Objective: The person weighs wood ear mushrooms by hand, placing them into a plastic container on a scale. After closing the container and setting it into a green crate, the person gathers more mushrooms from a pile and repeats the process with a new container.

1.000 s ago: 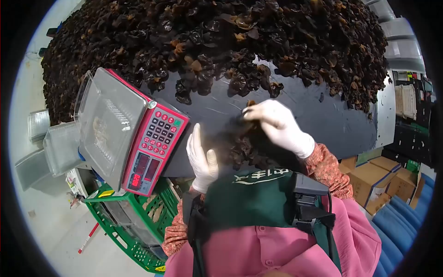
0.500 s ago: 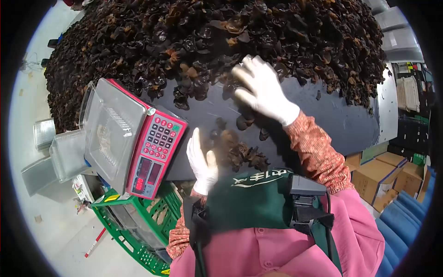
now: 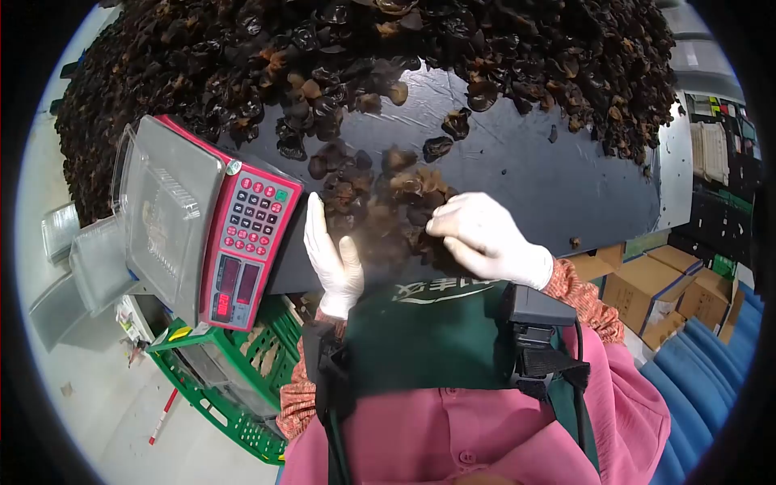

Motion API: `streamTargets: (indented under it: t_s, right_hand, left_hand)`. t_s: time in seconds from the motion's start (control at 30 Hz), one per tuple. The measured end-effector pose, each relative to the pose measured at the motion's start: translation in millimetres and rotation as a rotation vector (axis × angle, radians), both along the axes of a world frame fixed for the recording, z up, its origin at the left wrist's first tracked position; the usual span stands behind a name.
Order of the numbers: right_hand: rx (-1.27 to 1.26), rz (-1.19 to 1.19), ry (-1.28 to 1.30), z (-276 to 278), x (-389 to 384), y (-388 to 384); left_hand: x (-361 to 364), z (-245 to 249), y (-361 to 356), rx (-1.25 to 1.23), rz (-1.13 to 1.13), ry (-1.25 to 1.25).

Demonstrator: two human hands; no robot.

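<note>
A big heap of dark dried mushrooms covers the far part of a black table. A smaller pile of dried mushrooms lies near the front edge. My left hand, in a white glove, stands on its edge, flat and open, beside this pile on its left. My right hand, also gloved, rests curled on the pile's right side, fingers touching the mushrooms. A red and grey scale with a clear plastic box on its pan sits to the left.
Clear empty boxes are stacked left of the scale. A green crate stands below the table edge. Cardboard boxes and blue sacks are on the right. The floor at lower left is pale.
My right hand reached up to the big heap, then came back toward me, dragging more mushrooms into the small pile. My left hand stayed upright beside the pile.
</note>
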State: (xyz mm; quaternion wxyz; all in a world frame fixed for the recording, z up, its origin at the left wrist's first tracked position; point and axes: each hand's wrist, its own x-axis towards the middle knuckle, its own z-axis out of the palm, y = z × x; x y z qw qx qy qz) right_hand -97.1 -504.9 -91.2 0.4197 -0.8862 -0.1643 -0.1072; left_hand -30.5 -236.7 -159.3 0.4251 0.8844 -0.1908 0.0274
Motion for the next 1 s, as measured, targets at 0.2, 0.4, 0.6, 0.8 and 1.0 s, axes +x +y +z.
streamTargets:
  t_s: [0.2, 0.4, 0.6, 0.8, 1.0]
  right_hand:
    - [-0.075, -0.202, -0.157, -1, 49, 4]
    - [-0.374, 0.003, -0.07, -21, 107, 65]
    - [-0.23, 0.025, -0.103, -38, 115, 73]
    - [0.238, -0.282, 0.237, 38, 55, -22]
    - [-0.349, -0.273, 0.791, 75, -71, -114]
  left_hand:
    - [1, 3, 0, 0.029, -0.006, -0.007]
    - [-2, -1, 4, -0.026, -0.037, 0.017]
    - [0, 6, 4, -0.062, -0.074, 0.004]
    - [1, 2, 6, -0.102, -0.062, 0.008]
    - [0, -6, 7, -0.16, -0.066, 0.013]
